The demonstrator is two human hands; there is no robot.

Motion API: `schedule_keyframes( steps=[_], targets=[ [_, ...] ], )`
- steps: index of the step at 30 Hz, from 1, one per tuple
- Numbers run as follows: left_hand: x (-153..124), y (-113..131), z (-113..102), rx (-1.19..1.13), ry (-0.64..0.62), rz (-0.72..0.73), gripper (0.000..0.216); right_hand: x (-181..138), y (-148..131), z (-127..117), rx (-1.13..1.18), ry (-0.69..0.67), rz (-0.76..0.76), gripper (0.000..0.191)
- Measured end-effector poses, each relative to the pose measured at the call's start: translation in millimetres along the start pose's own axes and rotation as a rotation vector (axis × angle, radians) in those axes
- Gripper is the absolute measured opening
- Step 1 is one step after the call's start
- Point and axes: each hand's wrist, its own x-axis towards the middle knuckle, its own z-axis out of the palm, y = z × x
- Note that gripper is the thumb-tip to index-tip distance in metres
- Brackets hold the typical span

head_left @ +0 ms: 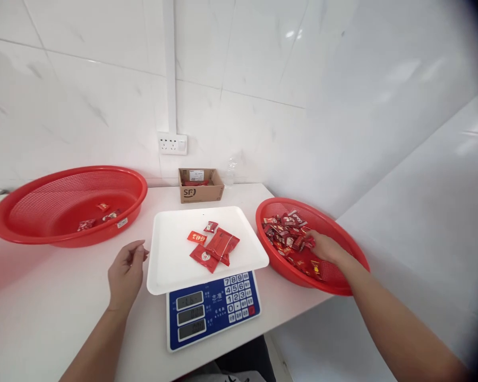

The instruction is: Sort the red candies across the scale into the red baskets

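My right hand (323, 247) reaches into the right red basket (352, 262), its fingers closed on a small red candy packet (309, 242). Around it in that basket lie several wrapped candies (281, 232) in red and dark red. My left hand (126, 271) hovers by the left edge of the white weighing tray (169, 249), fingers curled together; whatever they may hold is hidden. On the tray rest several red packets, among them a larger flat packet (223, 243) and a small one with gold characters (196, 237). Beneath the tray is the blue digital scale (213, 313).
A large red basket (83, 178) with a few packets (86, 225) stands on the left of the white table (79, 297). Against the tiled wall are a cardboard box (201, 194) and a clear plastic bottle (231, 172). A wall closes off the right side.
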Motion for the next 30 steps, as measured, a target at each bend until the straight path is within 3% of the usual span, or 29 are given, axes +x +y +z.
schedule_keyframes(
  steps=[3, 7, 10, 12, 16, 23, 30],
  targets=[
    [-0.6, -0.9, -0.7, 0.011, -0.002, 0.025, 0.032, -5.1, -33.3, -13.3, 0.072, 0.050, -0.015, 0.028],
    [-1.6, -2.1, -0.9, -0.001, -0.006, 0.037, 0.032, -27.6, -103.0, -26.0, 0.240, 0.069, -0.155, 0.029],
    [-1.7, -2.5, -0.9, -0.012, 0.007, 0.029, 0.031, -44.1, -151.6, -23.9, 0.605, 0.034, -0.311, 0.020],
    [-1.6, -2.1, -1.1, -0.010, 0.014, 0.016, 0.031, -49.3, -173.9, -16.3, 0.876, -0.064, -0.300, 0.025],
    [-1.5, -0.8, -1.7, -0.006, 0.006, 0.018, 0.031, -49.3, -200.5, 3.9, 1.297, -0.258, -0.180, 0.035],
    [-1.2, 0.4, -1.2, -0.029, 0.006, 0.043, 0.031, -46.6, -236.7, 27.7, 1.398, -0.278, -0.150, 0.032],
    [-1.2, 4.6, -2.6, -0.028, -0.004, 0.028, 0.031, -41.1, -263.2, 34.5, 1.462, -0.261, -0.159, 0.027]
  ],
)
